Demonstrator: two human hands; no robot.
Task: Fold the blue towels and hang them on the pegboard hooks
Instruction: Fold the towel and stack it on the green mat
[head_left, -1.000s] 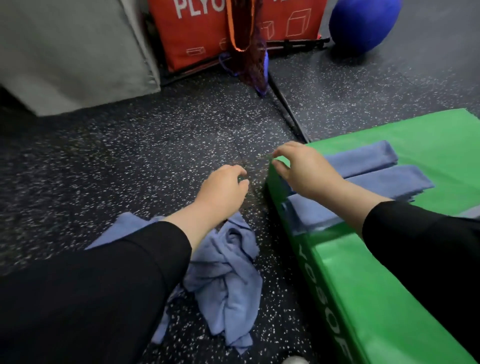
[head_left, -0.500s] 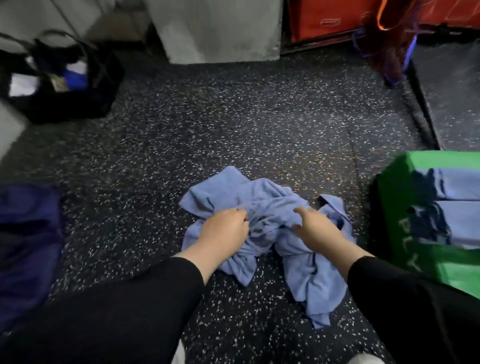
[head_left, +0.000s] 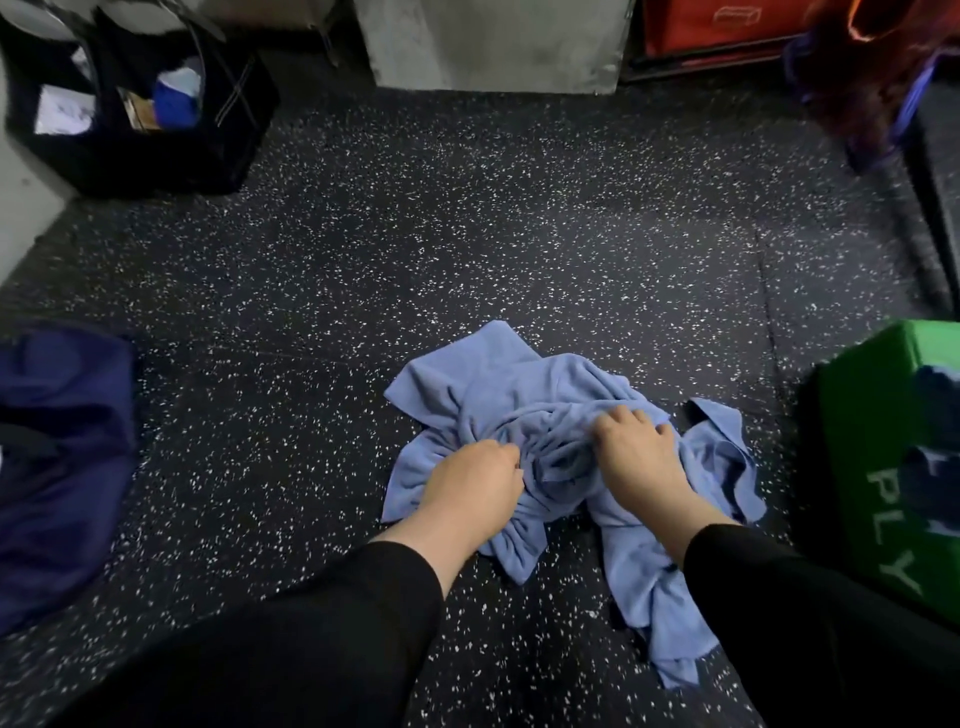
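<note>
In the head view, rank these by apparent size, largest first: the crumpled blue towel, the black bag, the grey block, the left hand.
1. Crumpled blue towel
2. Black bag and grey block: look alike, both cropped, so unranked
3. Left hand, though enlarged by nearness

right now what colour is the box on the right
Green with pale lettering, seen in the head view.

Soft matt cloth towels (head_left: 524, 395) on speckled rubber floor (head_left: 467, 234)
</note>
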